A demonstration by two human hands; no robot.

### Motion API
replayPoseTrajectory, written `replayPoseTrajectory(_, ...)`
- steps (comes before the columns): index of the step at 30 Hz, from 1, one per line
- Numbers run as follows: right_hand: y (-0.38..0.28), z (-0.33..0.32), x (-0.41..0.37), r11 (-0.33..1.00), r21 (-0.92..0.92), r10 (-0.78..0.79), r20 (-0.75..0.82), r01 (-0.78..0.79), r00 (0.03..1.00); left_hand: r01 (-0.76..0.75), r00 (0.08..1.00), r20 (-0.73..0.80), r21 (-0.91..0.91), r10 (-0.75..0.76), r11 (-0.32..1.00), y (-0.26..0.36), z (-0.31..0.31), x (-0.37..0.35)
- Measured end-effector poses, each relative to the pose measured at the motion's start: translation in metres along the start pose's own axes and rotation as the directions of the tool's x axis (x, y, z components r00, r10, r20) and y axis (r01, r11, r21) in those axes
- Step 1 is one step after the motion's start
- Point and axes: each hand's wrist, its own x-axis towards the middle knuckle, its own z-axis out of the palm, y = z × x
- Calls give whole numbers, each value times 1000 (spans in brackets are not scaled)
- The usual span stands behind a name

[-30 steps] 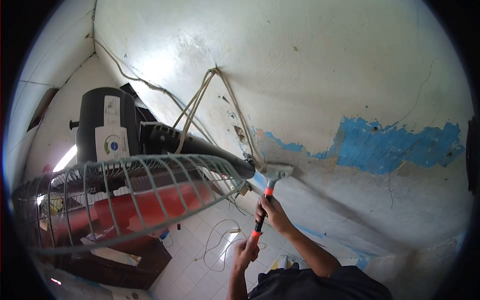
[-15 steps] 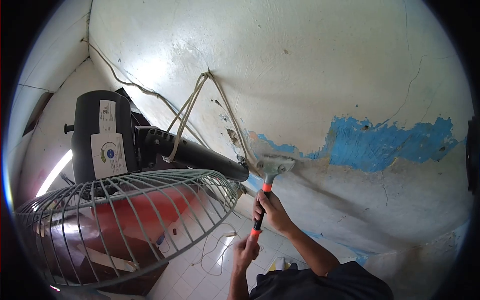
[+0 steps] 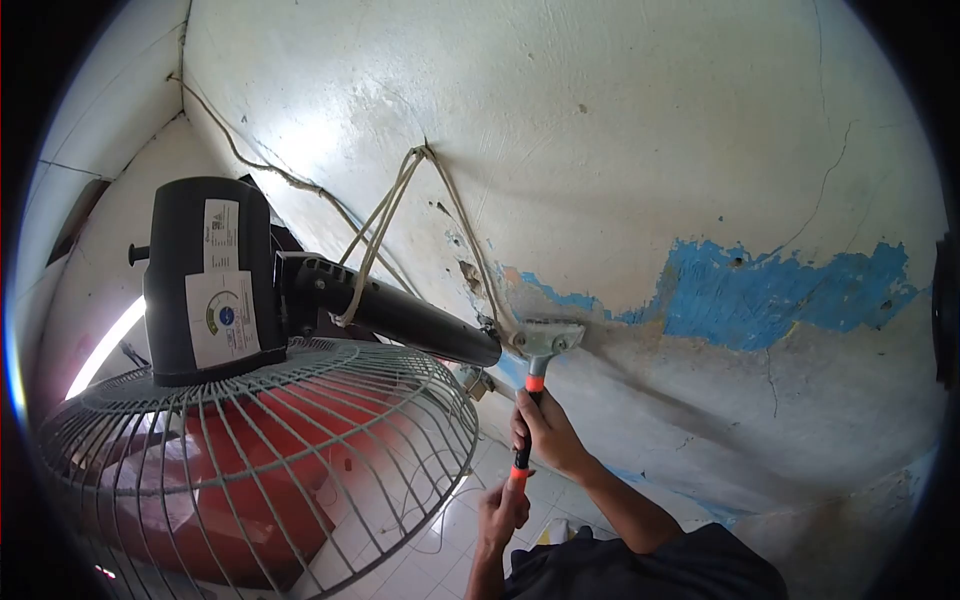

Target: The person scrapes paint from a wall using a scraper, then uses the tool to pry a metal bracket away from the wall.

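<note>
A long-handled scraper (image 3: 549,340) has a wide grey metal head and a black and orange handle. Its head rests against the wall (image 3: 640,400), below a ragged strip of exposed blue paint (image 3: 740,295). My right hand (image 3: 550,432) is wrapped round the upper part of the handle, just under the head. Lower down, my left hand (image 3: 502,510) grips the handle's bottom end. Close to the left of the scraper head are the fan's black pole and a hanging cord.
A wall fan with a black motor housing (image 3: 210,270) and wire grille (image 3: 270,470) fills the left side. Its black pole (image 3: 420,318) is tied by a beige cord (image 3: 455,205) to the wall. White floor tiles (image 3: 440,570) lie below.
The scraper head has shifted slightly down and left along the wall, and my left hand sits a little further right. More of the fan grille's round face shows.
</note>
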Motion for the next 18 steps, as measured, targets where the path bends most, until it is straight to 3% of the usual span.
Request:
replayPoseTrajectory(4, -28, 0, 3, 993, -114, 2, -18, -4, 1000, -29, 1000, 4, 14, 29, 999, 15, 12, 3)
replayPoseTrajectory(7, -26, 5, 11, 995, -92, -40, -17, 38, 999, -94, 995, -10, 50, 95, 994, 20, 2, 12)
replayPoseTrajectory(12, -13, 0, 2, 996, -88, -30, -52, 26, 998, 9, 999, 39, -55, -7, 998, 4, 7, 3)
replayPoseTrajectory(18, -30, 5, 4, 973, -228, -47, -75, 29, 996, -22, 999, 42, -10, 22, 1000, 17, 5, 5)
